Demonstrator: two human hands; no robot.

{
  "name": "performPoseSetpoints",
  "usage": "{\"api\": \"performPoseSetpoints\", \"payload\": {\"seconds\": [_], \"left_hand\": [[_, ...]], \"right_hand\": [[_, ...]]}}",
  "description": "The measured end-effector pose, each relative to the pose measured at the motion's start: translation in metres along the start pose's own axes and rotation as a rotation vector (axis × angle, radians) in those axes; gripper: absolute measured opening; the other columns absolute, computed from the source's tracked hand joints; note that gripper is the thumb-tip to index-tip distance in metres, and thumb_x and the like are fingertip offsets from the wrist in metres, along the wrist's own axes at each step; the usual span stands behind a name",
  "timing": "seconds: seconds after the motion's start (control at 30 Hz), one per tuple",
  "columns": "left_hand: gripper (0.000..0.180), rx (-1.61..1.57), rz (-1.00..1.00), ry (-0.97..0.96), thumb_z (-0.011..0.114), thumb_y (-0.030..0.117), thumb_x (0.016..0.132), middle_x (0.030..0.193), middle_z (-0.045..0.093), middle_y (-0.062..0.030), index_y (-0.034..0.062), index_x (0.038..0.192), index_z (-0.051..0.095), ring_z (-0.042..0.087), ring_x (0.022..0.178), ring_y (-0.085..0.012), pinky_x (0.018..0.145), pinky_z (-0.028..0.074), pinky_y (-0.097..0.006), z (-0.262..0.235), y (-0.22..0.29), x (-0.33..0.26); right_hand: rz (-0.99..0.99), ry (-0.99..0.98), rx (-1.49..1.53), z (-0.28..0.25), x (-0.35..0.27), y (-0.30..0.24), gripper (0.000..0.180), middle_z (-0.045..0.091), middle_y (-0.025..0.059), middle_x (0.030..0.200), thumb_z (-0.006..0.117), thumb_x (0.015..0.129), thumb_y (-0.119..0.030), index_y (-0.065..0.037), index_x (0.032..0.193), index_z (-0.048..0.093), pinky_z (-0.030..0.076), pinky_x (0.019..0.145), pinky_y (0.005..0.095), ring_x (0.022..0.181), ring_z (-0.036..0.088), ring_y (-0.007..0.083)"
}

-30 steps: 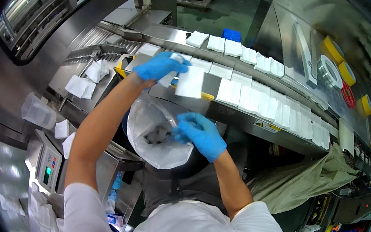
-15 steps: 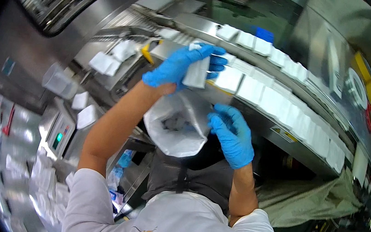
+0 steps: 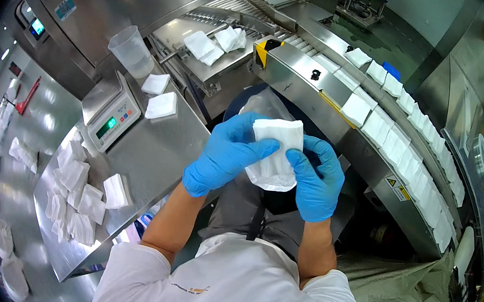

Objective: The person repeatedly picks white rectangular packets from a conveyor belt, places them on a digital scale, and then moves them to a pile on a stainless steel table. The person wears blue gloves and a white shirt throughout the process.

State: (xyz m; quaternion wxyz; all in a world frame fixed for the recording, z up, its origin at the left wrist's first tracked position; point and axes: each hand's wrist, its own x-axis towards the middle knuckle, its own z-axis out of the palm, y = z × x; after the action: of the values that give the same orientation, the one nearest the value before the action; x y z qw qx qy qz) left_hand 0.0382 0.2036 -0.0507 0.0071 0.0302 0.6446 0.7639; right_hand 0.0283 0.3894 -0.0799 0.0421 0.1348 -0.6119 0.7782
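In front of my body, both blue-gloved hands are closed on one folded white cloth pad point(image 3: 280, 133). My left hand point(image 3: 227, 152) grips its left side, thumb across the front. On the right edge, my right hand point(image 3: 316, 175) pinches it between thumb and fingers. A translucent plastic bag point(image 3: 265, 101) shows behind the pad and my left hand. White crumpled material hangs just below the pad between my hands; I cannot tell whether it is the bag. Several similar white pads point(image 3: 389, 130) stand in a row on the conveyor to my right.
To the left, a steel table point(image 3: 173, 142) carries a digital scale point(image 3: 110, 117), a clear plastic jug point(image 3: 131, 52) and a heap of white pads point(image 3: 77, 191). Ahead are more pads point(image 3: 213, 45) on a steel shelf. The conveyor's metal side point(image 3: 331, 111) runs close on the right.
My left hand has brought the pad down from the conveyor to my right hand, which now grips it too. The open bag has shifted behind the hands. The view has turned left.
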Motion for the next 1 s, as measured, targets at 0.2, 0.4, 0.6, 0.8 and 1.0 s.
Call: {"api": "performPoseSetpoints", "payload": {"seconds": [0.2, 0.4, 0.6, 0.8, 1.0], "left_hand": [[0.043, -0.097, 0.048, 0.019, 0.082, 0.004, 0.083, 0.113, 0.072, -0.0077, 0.0014, 0.123, 0.066, 0.068, 0.102, -0.015, 0.09, 0.058, -0.032, -0.018, -0.022, -0.028], [0.038, -0.209, 0.138, 0.27, 0.076, 0.003, 0.088, 0.115, 0.071, -0.0091, 0.0004, 0.124, 0.063, 0.067, 0.104, -0.017, 0.093, 0.056, -0.032, -0.027, -0.015, -0.045], [0.042, 0.027, 0.062, 0.353, 0.075, 0.006, 0.089, 0.116, 0.067, -0.0089, -0.001, 0.127, 0.06, 0.065, 0.105, -0.0172, 0.09, 0.057, -0.032, -0.087, 0.017, -0.085], [0.045, 0.286, 0.154, 0.703, 0.073, 0.013, 0.092, 0.117, 0.067, -0.0146, -0.0061, 0.129, 0.057, 0.07, 0.103, -0.0233, 0.086, 0.062, -0.035, -0.276, 0.058, -0.086], [0.04, 0.381, 0.013, 0.977, 0.071, 0.013, 0.091, 0.113, 0.067, -0.0194, -0.01, 0.121, 0.059, 0.07, 0.101, -0.0266, 0.083, 0.063, -0.031, -0.387, 0.073, -0.069]], "right_hand": [[0.042, -0.091, 0.131, 0.004, -0.006, -0.007, 0.035, 0.071, 0.0063, 0.107, 0.076, 0.088, -0.003, 0.0, 0.121, 0.064, 0.055, 0.086, 0.0274, 0.093, 0.067, 0.0128], [0.31, -0.167, 0.133, 0.04, -0.017, 0.008, 0.038, 0.07, 0.0106, 0.106, 0.078, 0.086, -0.003, 0.002, 0.12, 0.062, 0.057, 0.083, 0.0283, 0.091, 0.067, 0.0145], [0.431, -0.388, -0.114, 0.083, -0.006, 0.013, 0.031, 0.071, 0.0103, 0.104, 0.075, 0.089, -0.004, 0.003, 0.117, 0.064, 0.055, 0.079, 0.0269, 0.091, 0.066, 0.0126], [0.384, -0.715, -0.036, 0.123, 0.002, 0.048, 0.034, 0.07, 0.0045, 0.102, 0.072, 0.094, -0.009, 0.0, 0.126, 0.062, 0.052, 0.081, 0.024, 0.089, 0.063, 0.0095], [0.466, -0.828, -0.131, 0.15, 0.026, 0.068, 0.034, 0.069, 0.0036, 0.099, 0.07, 0.097, -0.019, -0.001, 0.126, 0.063, 0.052, 0.081, 0.0248, 0.089, 0.063, 0.0091]]}}
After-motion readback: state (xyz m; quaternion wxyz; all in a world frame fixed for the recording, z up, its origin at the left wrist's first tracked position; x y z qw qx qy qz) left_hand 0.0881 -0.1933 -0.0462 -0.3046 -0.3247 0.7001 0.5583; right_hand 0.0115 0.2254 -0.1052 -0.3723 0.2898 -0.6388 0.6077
